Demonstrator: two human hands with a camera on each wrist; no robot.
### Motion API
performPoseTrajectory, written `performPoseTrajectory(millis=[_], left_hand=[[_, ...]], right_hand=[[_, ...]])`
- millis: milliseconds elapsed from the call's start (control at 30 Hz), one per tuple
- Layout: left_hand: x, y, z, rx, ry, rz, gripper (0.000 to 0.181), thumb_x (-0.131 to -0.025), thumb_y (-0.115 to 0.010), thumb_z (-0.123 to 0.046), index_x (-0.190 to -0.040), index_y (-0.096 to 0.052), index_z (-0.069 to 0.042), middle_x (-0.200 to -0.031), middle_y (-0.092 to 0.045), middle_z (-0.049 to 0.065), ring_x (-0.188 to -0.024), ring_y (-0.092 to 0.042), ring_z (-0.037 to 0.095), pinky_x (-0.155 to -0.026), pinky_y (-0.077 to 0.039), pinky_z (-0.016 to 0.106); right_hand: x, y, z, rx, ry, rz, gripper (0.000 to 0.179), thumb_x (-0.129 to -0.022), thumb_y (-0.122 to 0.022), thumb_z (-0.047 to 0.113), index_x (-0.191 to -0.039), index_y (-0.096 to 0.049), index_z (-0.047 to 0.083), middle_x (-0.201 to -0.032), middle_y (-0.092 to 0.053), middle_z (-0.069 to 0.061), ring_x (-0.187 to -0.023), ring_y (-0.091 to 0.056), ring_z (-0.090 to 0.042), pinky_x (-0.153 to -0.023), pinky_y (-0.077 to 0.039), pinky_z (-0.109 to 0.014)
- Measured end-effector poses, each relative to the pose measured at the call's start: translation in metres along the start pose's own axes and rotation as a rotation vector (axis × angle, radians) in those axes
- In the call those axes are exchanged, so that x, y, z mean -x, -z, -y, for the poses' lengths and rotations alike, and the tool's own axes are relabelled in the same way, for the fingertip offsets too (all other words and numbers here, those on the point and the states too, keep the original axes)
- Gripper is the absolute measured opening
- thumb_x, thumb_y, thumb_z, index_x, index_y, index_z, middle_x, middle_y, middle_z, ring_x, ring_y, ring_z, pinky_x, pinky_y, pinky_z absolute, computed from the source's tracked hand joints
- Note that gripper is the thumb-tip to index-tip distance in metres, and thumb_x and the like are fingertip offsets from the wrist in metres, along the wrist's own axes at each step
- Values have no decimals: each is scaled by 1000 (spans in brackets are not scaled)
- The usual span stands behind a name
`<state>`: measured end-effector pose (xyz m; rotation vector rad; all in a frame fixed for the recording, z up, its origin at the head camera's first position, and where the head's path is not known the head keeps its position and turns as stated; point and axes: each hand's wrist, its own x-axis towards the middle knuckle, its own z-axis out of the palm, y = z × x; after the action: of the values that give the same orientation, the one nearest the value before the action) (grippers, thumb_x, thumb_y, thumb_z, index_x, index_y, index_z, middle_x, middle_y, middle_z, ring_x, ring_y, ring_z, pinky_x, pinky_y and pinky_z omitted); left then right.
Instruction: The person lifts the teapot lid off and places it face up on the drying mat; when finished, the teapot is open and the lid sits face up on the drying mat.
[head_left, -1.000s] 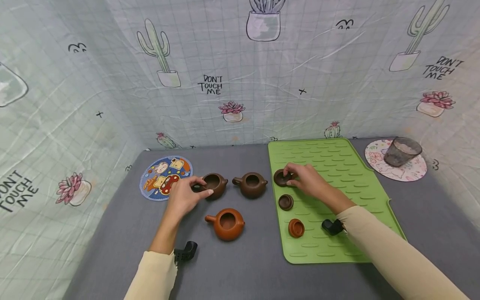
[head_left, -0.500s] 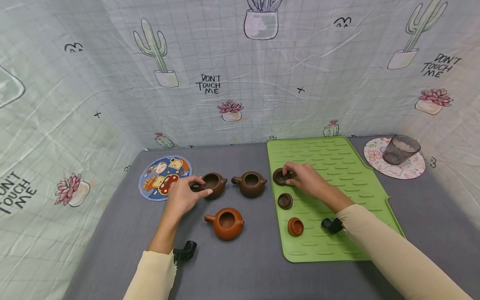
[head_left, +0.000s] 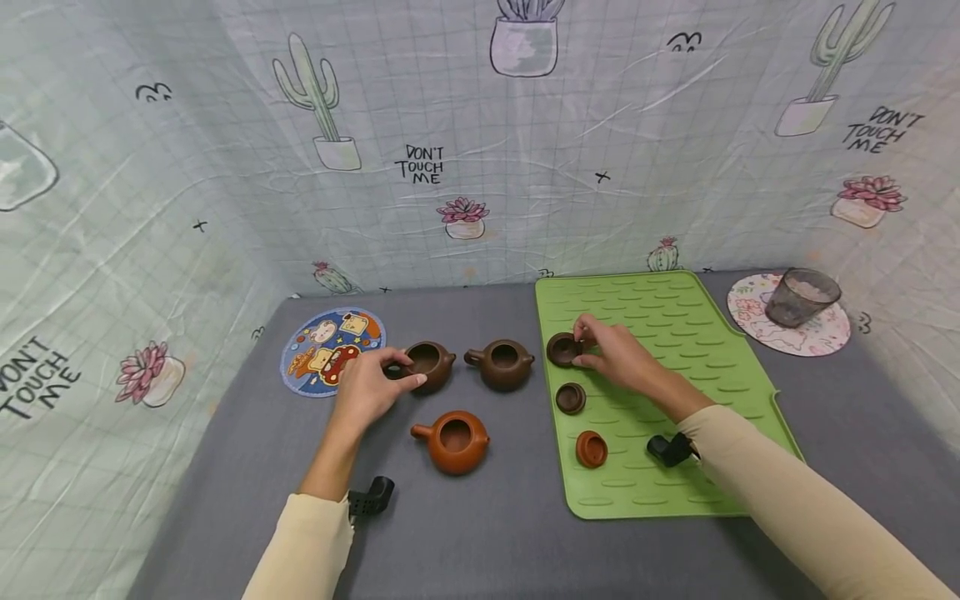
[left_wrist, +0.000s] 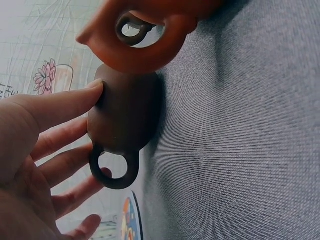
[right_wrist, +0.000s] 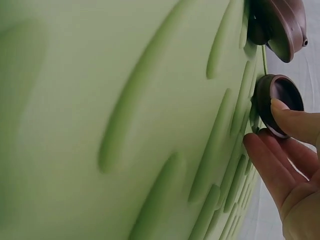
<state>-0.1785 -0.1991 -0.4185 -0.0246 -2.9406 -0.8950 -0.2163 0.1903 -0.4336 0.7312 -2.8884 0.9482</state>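
Note:
My left hand (head_left: 375,387) holds a dark brown teapot (head_left: 442,367) at its handle side; in the left wrist view its thumb touches the brown teapot (left_wrist: 127,110) near the rim and the fingers lie behind. Both fingertips and thumb of my right hand (head_left: 611,354) stay by the right edge of a dark upturned lid (head_left: 552,351). In the right wrist view the thumb overlaps the lid (right_wrist: 265,102) rim, and the fingers extend straight below. A second brown teapot (head_left: 506,377) and an orange teapot (head_left: 456,457) stand lidless on the grey table.
A small dark lid (head_left: 571,399) and an orange lid (head_left: 592,449) lie on the green mat (head_left: 660,308). A blue cartoon coaster (head_left: 300,367) lies at the left. A smoky glass (head_left: 801,300) stands on a floral coaster (head_left: 817,340) at the far right.
My right hand's fingers have drawn slightly to the right, back to the lid's edge, while the lid stays in place. My left hand has kept its place on the brown teapot.

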Motion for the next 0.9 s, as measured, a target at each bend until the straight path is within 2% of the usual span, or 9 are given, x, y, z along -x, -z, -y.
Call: performPoseTrajectory(millis=[167, 400, 667, 767, 900], left_hand=[[2, 0, 1, -13, 5, -2, 34, -80, -86, -37, -104, -77, -16, -126, -74, 10, -116, -65, 41, -102, -43, 58], [3, 0, -1, -24, 7, -2, 35, -81, -85, -37, -107, -77, -15, -126, -74, 11, -116, -64, 41, -103, -42, 59], [0, 2, -2, -6, -16, 31, 48, -85, -81, -39, -126, -71, -15, -129, -72, 12, -120, -64, 39, -104, -42, 60], [-1, 4, -2, -3, -31, 61, 53, -88, -79, -43, -130, -69, -13, -132, -71, 13, -123, -63, 38, -107, -40, 61], [-3, 10, -2, -29, -47, 111, 58, -91, -72, -49, -136, -65, -12, -134, -69, 14, -125, -62, 38, -106, -42, 60]], right_hand=[[1, 0, 2, -44, -33, 14, 37, -86, -79, 4, -110, -51, 3, -115, -71, -23, -109, -73, -41, -94, -59, -51], [4, 3, 4, -58, -64, 27, 41, -85, -81, 6, -113, -50, 4, -119, -70, -23, -110, -73, -40, -94, -59, -51], [8, 10, 4, -74, -75, 33, 41, -87, -80, 7, -116, -52, 2, -125, -68, -27, -111, -72, -42, -94, -59, -52], [10, 14, 3, -61, -84, 43, 45, -88, -80, 9, -123, -52, 1, -129, -66, -28, -115, -70, -43, -96, -58, -52], [13, 23, 5, -25, -106, 86, 61, -91, -78, 16, -141, -47, 3, -143, -58, -28, -125, -63, -46, -101, -54, -57]])
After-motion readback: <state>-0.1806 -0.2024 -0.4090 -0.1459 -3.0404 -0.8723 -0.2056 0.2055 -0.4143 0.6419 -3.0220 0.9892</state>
